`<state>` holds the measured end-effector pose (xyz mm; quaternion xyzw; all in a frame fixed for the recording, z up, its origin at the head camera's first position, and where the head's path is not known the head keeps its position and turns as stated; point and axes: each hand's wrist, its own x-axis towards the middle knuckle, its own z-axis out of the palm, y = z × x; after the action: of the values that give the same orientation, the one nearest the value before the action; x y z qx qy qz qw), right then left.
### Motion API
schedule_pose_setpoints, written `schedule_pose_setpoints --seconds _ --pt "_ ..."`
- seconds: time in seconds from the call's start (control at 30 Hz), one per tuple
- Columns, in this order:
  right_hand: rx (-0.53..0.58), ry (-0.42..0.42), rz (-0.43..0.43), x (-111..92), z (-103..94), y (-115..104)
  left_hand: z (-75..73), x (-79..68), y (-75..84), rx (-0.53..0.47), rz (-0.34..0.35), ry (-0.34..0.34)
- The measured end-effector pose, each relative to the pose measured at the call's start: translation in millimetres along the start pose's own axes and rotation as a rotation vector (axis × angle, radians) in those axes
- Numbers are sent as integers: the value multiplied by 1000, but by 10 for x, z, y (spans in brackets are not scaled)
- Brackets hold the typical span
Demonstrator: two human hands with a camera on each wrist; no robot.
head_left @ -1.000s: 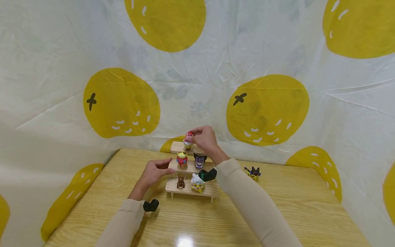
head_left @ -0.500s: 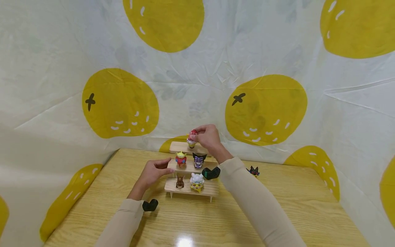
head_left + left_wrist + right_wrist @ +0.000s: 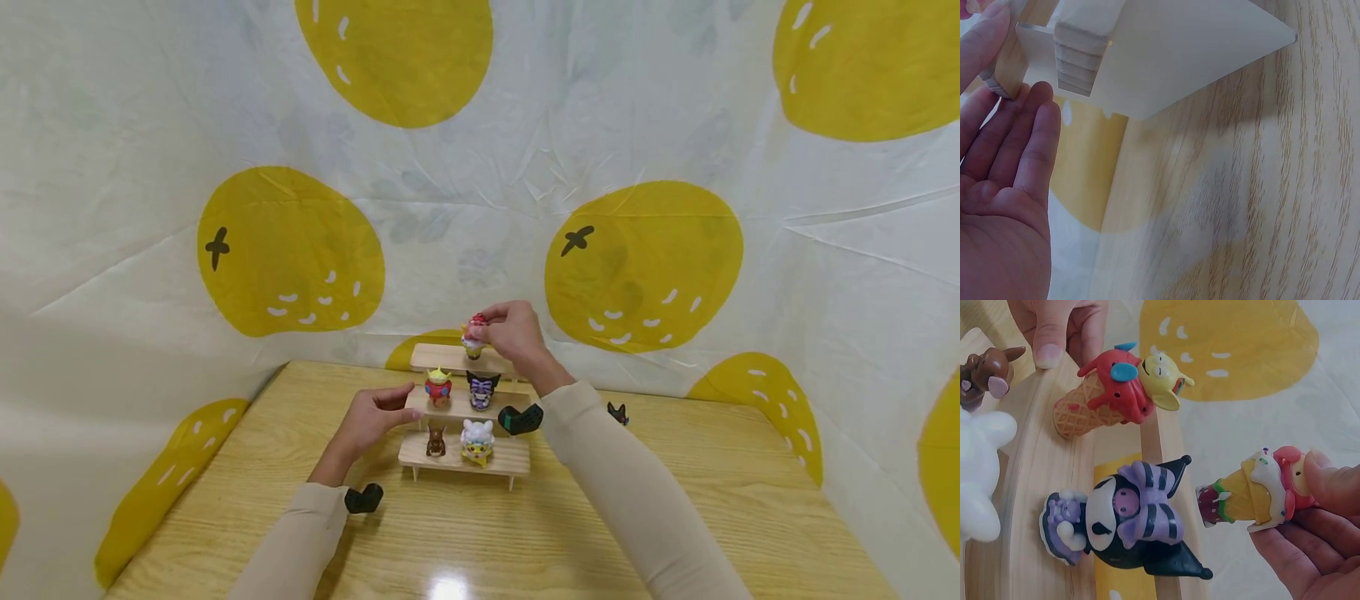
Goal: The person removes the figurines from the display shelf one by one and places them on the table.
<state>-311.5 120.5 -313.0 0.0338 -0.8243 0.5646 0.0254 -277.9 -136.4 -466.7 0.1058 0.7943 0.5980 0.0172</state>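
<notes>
Between thumb and fingers, my right hand (image 3: pixel 516 335) pinches an ice-cream-cone figurine (image 3: pixel 1257 494) with a pink and white top. It is upright at the top tier; whether its base touches the wood I cannot tell. My left hand (image 3: pixel 375 419) grips the left end of the middle tier of a wooden display stand (image 3: pixel 463 457), thumb against the edge. That tier carries a red figurine with a yellow three-eyed head (image 3: pixel 438 388) and a black and purple eared figurine (image 3: pixel 482 390). Below them stand a brown figurine (image 3: pixel 436 442) and a white-hooded yellow figurine (image 3: pixel 477 442).
A small black-eared figurine (image 3: pixel 618 413) stands on the wooden table (image 3: pixel 720 467) to the right, partly hidden by the right sleeve (image 3: pixel 607 467). Behind the stand hangs a white curtain (image 3: pixel 465 225) with yellow fruit prints.
My right hand has moved the ice-cream-cone figurine rightward along the top tier. The right sleeve now covers more of the black-eared figurine. My left hand keeps its place on the stand.
</notes>
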Motion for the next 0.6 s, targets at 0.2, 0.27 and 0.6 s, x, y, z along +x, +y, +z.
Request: schedule_pose_setpoints --seconds 0.2,0.27,0.6 --pt "-16 9 -1 -11 -41 36 -2 -8 5 -3 2 -5" --pt "-18 11 -1 -16 -54 44 2 -9 8 -3 2 -2" --pt "-11 13 -5 -42 -121 57 4 -4 -18 -1 20 -5"
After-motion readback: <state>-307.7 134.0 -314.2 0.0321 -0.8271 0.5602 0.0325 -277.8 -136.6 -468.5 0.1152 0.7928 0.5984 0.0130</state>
